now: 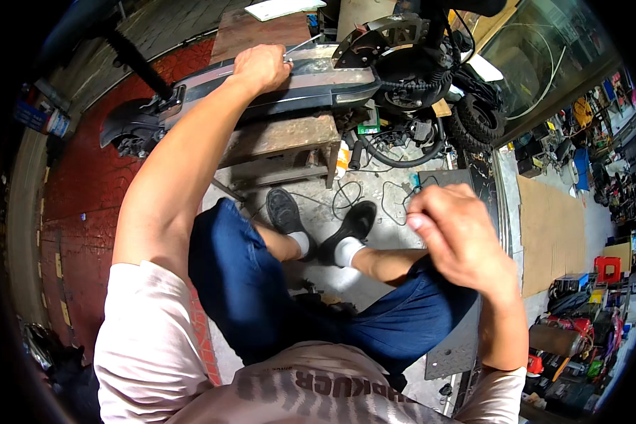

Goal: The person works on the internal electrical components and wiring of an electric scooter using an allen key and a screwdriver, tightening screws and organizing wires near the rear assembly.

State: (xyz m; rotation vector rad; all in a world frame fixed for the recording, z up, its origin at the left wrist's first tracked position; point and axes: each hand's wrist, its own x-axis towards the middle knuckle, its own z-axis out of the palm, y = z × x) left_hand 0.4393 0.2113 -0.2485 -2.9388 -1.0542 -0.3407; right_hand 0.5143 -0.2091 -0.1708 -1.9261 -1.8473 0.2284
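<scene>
An electric kick scooter with a long grey and black deck (pixel 314 79) lies across a worn wooden bench (pixel 283 136) in front of me. My left hand (pixel 263 68) rests on the deck's upper side, its fingers closed round a thin metal rod (pixel 305 44) that sticks out to the right. The rod's exact kind does not show. Over my right knee, my right hand (pixel 458 237) is raised with its fingers curled in. Whatever it may hold is hidden by the fingers. The scooter's dark wheel end (pixel 410 74) is at the right of the deck.
Beyond the bench's right end lie a black tyre (pixel 478 121), loose cables (pixel 360 194) and a green box (pixel 369 119). Shelves of tools and parts (pixel 579 332) line the right side. A flat cardboard sheet (pixel 552 233) lies there too. Red paving (pixel 78 247) spreads at left.
</scene>
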